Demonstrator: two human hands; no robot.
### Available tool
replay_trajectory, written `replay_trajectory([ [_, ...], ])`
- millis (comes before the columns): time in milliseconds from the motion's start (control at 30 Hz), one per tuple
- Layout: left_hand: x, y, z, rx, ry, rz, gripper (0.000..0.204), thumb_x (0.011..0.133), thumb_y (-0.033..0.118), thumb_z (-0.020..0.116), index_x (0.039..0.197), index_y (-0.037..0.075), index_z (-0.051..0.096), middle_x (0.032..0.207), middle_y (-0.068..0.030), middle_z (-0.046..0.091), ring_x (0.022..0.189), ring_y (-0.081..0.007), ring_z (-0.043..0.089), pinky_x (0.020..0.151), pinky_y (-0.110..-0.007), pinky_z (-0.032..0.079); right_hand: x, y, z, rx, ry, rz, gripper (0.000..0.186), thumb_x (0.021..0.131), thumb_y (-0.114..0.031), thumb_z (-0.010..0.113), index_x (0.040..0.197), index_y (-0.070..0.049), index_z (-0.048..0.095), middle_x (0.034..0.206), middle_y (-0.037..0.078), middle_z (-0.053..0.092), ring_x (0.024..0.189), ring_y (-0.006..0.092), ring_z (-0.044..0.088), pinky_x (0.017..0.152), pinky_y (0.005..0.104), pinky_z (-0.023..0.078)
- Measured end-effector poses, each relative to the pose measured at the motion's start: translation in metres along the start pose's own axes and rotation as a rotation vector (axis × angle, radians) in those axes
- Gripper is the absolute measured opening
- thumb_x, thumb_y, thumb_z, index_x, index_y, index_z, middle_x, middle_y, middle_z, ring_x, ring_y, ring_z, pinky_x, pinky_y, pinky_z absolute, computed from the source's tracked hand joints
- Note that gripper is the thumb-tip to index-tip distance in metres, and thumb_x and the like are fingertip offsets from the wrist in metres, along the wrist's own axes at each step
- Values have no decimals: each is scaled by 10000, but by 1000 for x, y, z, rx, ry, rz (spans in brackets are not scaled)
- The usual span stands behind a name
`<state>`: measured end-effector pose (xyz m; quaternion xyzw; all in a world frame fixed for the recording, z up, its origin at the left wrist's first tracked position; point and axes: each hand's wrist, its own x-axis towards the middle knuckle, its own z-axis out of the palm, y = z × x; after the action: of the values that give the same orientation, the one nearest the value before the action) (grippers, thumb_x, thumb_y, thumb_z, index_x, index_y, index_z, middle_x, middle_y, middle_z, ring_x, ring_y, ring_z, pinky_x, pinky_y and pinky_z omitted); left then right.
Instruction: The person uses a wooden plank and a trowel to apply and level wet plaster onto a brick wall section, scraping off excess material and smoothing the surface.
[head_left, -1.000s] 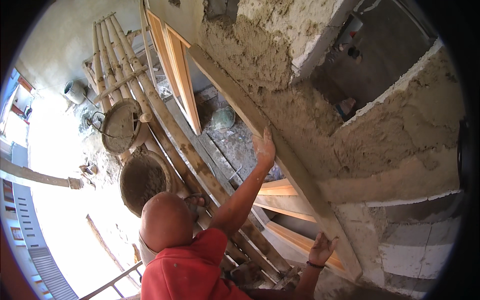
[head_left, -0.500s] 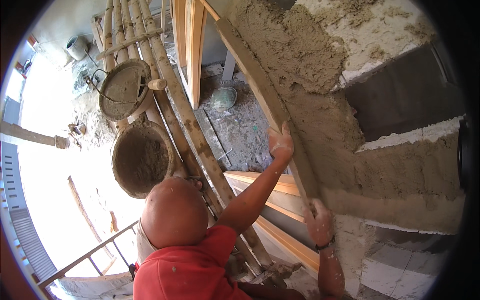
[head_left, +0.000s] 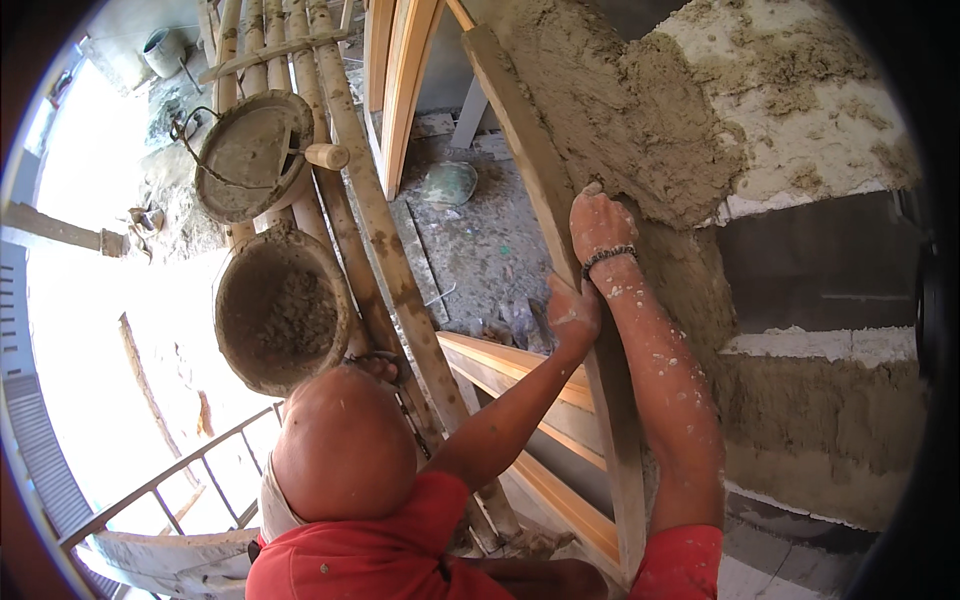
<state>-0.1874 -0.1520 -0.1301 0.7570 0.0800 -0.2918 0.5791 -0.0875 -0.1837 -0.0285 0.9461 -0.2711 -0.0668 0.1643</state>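
A long, mortar-smeared board (head_left: pixel 525 150) runs from the top centre along the edge of the wet mortar wall (head_left: pixel 600 110). My left hand (head_left: pixel 574 312) is closed round it near the middle. Just above, my right hand (head_left: pixel 602 225), with a dark bead bracelet at the wrist, is closed beside the board's right edge against the mortar. What its fingers hold is hidden. My forearms lie close together, the right one spattered with white flecks. My bare knee (head_left: pixel 345 435) and red clothing (head_left: pixel 370 545) fill the lower left.
Bamboo poles (head_left: pixel 385 240) form a platform at left. On it stand a bucket (head_left: pixel 225 290) of mortar and another bucket (head_left: pixel 205 185) with a wooden handle (head_left: pixel 326 157) across its rim. Orange wooden frames (head_left: pixel 400 80) stand beyond; a greenish bowl-shaped thing (head_left: pixel 448 185) lies below. Dark recesses (head_left: pixel 820 265) break the wall.
My right hand has moved up from the board's lower part, past my left hand. More of the board shows toward the bottom edge. The view has shifted slightly.
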Motion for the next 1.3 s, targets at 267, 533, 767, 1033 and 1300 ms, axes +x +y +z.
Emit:
replay_trajectory([
  [267,0,1,-3,-6,-32,-8,581,911,493,548,1142,-26,423,934,-319,648,912,-493,628,810,-542,470,14,1,12,52,41,15,242,942,-115,495,999,25,685,901,199,716,873,348,713,693,455,595],
  [533,0,-24,2,17,12,348,595,914,488,560,1164,-40,448,937,-316,649,909,-496,625,802,-534,473,-7,-13,-10,367,-297,-337,182,878,-147,549,1001,-108,677,924,205,697,906,397,678,800,518,542],
  [767,-6,-11,4,142,-12,69,546,932,456,560,1156,-31,460,984,-300,641,934,-481,621,827,-525,462,-144,-2,9,744,-53,-354,192,842,-172,638,988,-46,645,867,157,692,763,345,665,695,466,528],
  [1033,-3,5,-5,-74,26,72,507,952,418,552,1118,-53,465,977,-299,635,941,-480,615,836,-518,456,-315,58,-4,1247,-612,504,229,851,-105,648,1025,43,627,739,51,623,562,77,557,538,272,470],
  [1300,6,-20,4,-386,-125,322,540,886,439,641,1077,-32,457,979,-251,637,926,-423,635,780,-485,483,-112,30,-7,969,-63,91,580,816,-228,629,1305,64,518,1174,290,613,1072,365,632,926,401,492],
])
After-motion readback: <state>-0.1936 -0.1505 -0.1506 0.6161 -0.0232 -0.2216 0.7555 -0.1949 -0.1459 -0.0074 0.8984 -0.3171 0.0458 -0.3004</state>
